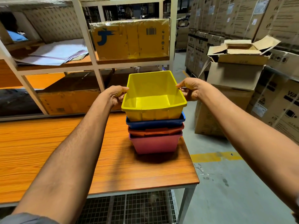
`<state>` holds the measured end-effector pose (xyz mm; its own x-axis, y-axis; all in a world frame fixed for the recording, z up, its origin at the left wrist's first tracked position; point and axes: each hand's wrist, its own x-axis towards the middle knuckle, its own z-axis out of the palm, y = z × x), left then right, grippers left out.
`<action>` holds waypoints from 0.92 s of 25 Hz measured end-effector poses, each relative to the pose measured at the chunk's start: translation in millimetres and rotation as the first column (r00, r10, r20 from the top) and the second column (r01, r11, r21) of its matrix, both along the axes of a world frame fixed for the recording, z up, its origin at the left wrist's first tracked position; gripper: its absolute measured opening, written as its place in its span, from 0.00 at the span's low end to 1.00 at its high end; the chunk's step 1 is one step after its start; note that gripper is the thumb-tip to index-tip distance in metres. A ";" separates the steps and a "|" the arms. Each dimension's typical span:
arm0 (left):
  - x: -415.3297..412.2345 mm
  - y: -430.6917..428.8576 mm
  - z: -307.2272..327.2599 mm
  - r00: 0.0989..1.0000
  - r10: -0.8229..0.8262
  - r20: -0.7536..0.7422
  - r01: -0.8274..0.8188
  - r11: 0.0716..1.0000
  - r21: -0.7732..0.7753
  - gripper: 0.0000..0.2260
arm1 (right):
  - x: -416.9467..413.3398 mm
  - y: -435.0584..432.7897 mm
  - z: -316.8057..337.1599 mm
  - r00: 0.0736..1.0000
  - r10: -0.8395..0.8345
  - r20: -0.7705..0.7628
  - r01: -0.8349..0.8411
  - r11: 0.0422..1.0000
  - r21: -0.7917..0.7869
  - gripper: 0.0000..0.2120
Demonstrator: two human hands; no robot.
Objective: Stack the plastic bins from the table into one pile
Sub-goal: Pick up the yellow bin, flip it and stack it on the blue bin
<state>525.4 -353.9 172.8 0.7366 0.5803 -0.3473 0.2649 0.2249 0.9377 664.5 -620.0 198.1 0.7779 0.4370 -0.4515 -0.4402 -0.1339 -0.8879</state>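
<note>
Left hand (116,94) and right hand (191,90) each grip clamped on the yellow bin (153,101) rim at 9 and 3 o'clock, atop the blue bin (155,123).

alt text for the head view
Left hand and right hand grip the rims of a yellow bin atop a blue bin, orange bin and pink bin stacked on a wooden table; shelves and cardboard boxes behind.

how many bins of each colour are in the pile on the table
yellow bin: 1
blue bin: 1
orange bin: 1
pink bin: 1
total: 4
</note>
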 end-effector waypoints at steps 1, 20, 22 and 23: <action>0.1 0.0 -3.5 1.000 -0.003 -0.006 0.003 1.000 -0.016 0.05 | 1.4 1.5 -4.3 1.000 0.000 -0.001 0.000 1.000 -0.014 0.04; -93.4 -89.4 8.5 0.914 0.099 0.392 -0.307 0.801 0.514 0.17 | -68.8 -37.7 -6.3 0.603 0.029 0.797 -0.014 1.000 -0.026 0.15; -118.2 -109.6 -5.8 0.889 0.138 0.437 -0.381 0.751 0.538 0.16 | -92.6 -48.5 -14.6 0.575 0.105 0.811 -0.140 0.990 -0.029 0.14; -131.2 -119.0 -14.0 0.883 0.160 0.441 -0.407 0.728 0.551 0.16 | -104.8 -53.2 -19.8 0.570 0.140 0.810 -0.187 0.982 -0.038 0.15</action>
<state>394.2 -472.9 158.8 0.4950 0.7720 0.3986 -0.0764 -0.4183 0.9051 559.7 -673.2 178.3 0.7229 0.5965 0.3487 0.4847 -0.0782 -0.8712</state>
